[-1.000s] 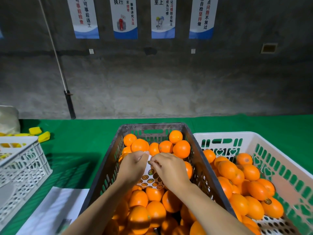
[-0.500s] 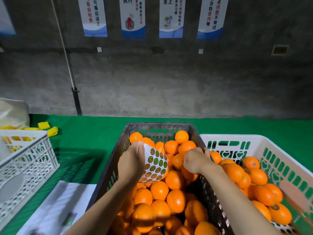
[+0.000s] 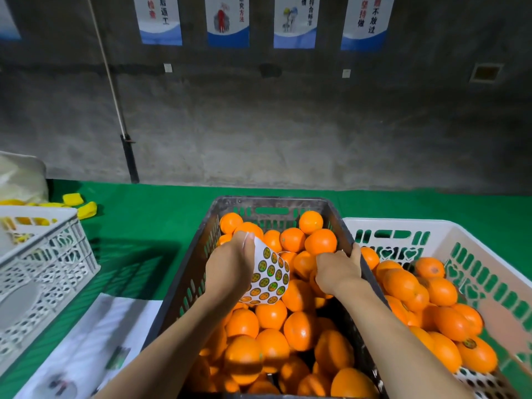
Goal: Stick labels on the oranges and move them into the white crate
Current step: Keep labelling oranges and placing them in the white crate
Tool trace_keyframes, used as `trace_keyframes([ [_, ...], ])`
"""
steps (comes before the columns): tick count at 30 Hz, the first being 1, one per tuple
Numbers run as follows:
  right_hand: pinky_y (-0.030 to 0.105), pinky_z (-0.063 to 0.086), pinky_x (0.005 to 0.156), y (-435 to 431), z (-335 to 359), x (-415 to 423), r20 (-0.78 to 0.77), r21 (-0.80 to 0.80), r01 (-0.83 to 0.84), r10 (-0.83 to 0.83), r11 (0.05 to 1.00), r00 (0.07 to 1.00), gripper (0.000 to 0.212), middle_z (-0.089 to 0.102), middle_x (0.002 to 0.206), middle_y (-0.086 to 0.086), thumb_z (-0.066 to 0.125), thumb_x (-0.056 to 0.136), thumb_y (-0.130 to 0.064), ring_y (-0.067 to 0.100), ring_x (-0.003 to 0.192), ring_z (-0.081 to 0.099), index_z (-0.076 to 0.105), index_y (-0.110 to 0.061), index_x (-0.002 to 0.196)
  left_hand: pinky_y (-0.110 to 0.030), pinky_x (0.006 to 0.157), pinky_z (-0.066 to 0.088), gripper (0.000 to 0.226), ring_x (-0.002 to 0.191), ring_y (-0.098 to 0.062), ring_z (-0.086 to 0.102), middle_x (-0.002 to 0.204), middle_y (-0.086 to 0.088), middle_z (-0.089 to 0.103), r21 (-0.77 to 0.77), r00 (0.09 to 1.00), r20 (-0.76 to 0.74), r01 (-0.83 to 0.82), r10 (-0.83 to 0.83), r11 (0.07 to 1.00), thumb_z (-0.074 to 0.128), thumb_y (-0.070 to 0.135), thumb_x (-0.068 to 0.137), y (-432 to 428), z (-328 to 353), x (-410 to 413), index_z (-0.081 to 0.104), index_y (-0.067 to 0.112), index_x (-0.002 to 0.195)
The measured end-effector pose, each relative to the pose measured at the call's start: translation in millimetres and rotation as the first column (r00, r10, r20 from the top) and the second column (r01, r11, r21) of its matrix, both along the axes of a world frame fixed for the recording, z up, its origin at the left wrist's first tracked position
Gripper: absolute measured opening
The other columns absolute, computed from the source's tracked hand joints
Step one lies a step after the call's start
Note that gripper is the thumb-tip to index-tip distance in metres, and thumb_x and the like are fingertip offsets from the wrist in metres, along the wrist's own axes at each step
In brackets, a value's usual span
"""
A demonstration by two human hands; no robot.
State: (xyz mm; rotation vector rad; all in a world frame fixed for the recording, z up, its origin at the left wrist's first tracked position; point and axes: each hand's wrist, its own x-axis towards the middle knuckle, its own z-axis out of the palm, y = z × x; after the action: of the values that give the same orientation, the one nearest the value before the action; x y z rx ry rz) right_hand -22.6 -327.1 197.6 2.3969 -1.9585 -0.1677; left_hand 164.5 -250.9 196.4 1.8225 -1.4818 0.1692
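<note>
Oranges (image 3: 299,331) heap one dark grey slatted plastic crate (image 3: 270,201) at the centre of the green table cloth (image 3: 161,214), too many to count exactly. Just to its right, touching it, stands the white plastic crate with green-backed slots (image 3: 460,234), where more than a dozen oranges lie; one near its front corner shows a round label. The left hand (image 3: 227,269) grips one curled white sheet of round green-and-gold labels (image 3: 270,279) over the dark crate's pile. The right hand (image 3: 338,272) reaches down among the oranges against the dark crate's right wall, thumb along the rim; its fingers are hidden, so I cannot tell whether it holds a fruit. A second white lattice crate (image 3: 43,254) sits at the far left, one white paper sheet (image 3: 95,341) beside it. Four blue-and-white posters (image 3: 227,21) hang on the grey wall.
</note>
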Motion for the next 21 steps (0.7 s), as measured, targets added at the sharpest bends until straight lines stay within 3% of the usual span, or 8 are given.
trace_keyframes([
  [3, 0.06, -0.015, 0.118, 0, -3, 4, 0.023, -0.033, 0.042, -0.041, 0.999, 0.999, 0.031, 0.053, 0.078, -0.004, 0.048, 0.097, -0.016, 0.026, 0.122, 0.05, 0.047, -0.026, 0.068, -0.03, 0.048, 0.026, 0.035, 0.051, -0.019, 0.044, 0.054, 0.005, 0.035, -0.003, 1.0, 0.001, 0.002, -0.002, 1.0, 0.031, 0.034, 0.105, 1, 0, 0, 0.038, 0.019, 0.074],
  [7, 0.059, -0.013, 0.12, -2, -6, 6, 0.078, -0.085, 0.087, -0.081, 0.993, 0.994, 0.032, 0.053, 0.069, -0.004, 0.048, 0.097, -0.013, 0.026, 0.116, 0.056, 0.051, -0.024, 0.068, -0.032, 0.049, 0.035, 0.036, 0.051, -0.021, 0.048, 0.052, 0.004, 0.037, 0.002, 1.0, -0.026, -0.007, 0.007, 1.0, 0.032, 0.033, 0.105, 1, 2, 0, 0.039, 0.019, 0.073],
  [10, 0.06, -0.011, 0.119, -6, -11, 4, 0.123, -0.134, 0.077, -0.061, 0.988, 0.991, 0.019, 0.055, 0.071, -0.004, 0.047, 0.096, -0.009, 0.029, 0.116, 0.057, 0.057, -0.025, 0.098, -0.034, 0.05, 0.04, 0.037, 0.053, -0.022, 0.052, 0.054, 0.003, 0.04, 0.005, 1.0, -0.022, -0.011, 0.011, 1.0, 0.031, 0.034, 0.105, 3, 3, 0, 0.042, 0.017, 0.074],
  [12, 0.062, -0.013, 0.117, -8, -12, 4, 0.116, -0.109, 0.074, -0.061, 0.991, 0.991, 0.029, 0.063, 0.085, -0.002, 0.047, 0.095, -0.009, 0.031, 0.125, 0.051, 0.053, -0.028, 0.117, -0.035, 0.051, 0.044, 0.038, 0.054, -0.022, 0.054, 0.055, 0.001, 0.043, 0.009, 0.999, -0.03, -0.014, 0.015, 1.0, 0.031, 0.034, 0.105, 3, 3, 0, 0.044, 0.016, 0.075],
  [15, 0.066, -0.014, 0.115, -9, -13, 7, 0.019, -0.067, 0.07, -0.069, 0.995, 0.997, 0.035, 0.065, 0.118, 0.003, 0.048, 0.097, -0.015, 0.034, 0.139, 0.037, 0.052, -0.029, 0.128, -0.036, 0.053, 0.045, 0.038, 0.055, -0.023, 0.055, 0.057, 0.0, 0.046, 0.015, 1.0, -0.027, -0.016, 0.016, 1.0, 0.03, 0.034, 0.105, 4, 3, 1, 0.046, 0.015, 0.077],
  [18, 0.067, -0.017, 0.112, -8, -17, 8, -0.089, -0.035, 0.071, -0.074, 0.997, 0.993, 0.039, 0.061, 0.131, 0.006, 0.047, 0.096, -0.022, 0.036, 0.146, 0.025, 0.05, -0.023, 0.135, -0.035, 0.052, 0.043, 0.037, 0.054, -0.023, 0.053, 0.056, 0.0, 0.044, -0.001, 1.0, -0.013, -0.006, 0.006, 1.0, 0.032, 0.032, 0.105, 4, 2, 1, 0.046, 0.015, 0.076],
  [21, 0.07, -0.021, 0.108, -6, -22, 5, -0.187, 0.0, 0.041, -0.041, 0.999, 0.982, 0.059, 0.053, 0.143, 0.008, 0.048, 0.095, -0.029, 0.038, 0.15, 0.015, 0.032, -0.018, 0.151, -0.039, 0.055, 0.047, 0.039, 0.057, -0.025, 0.056, 0.058, -0.003, 0.049, -0.005, 1.0, -0.009, -0.013, 0.013, 1.0, 0.032, 0.033, 0.105, 4, 2, 0, 0.049, 0.013, 0.076],
])
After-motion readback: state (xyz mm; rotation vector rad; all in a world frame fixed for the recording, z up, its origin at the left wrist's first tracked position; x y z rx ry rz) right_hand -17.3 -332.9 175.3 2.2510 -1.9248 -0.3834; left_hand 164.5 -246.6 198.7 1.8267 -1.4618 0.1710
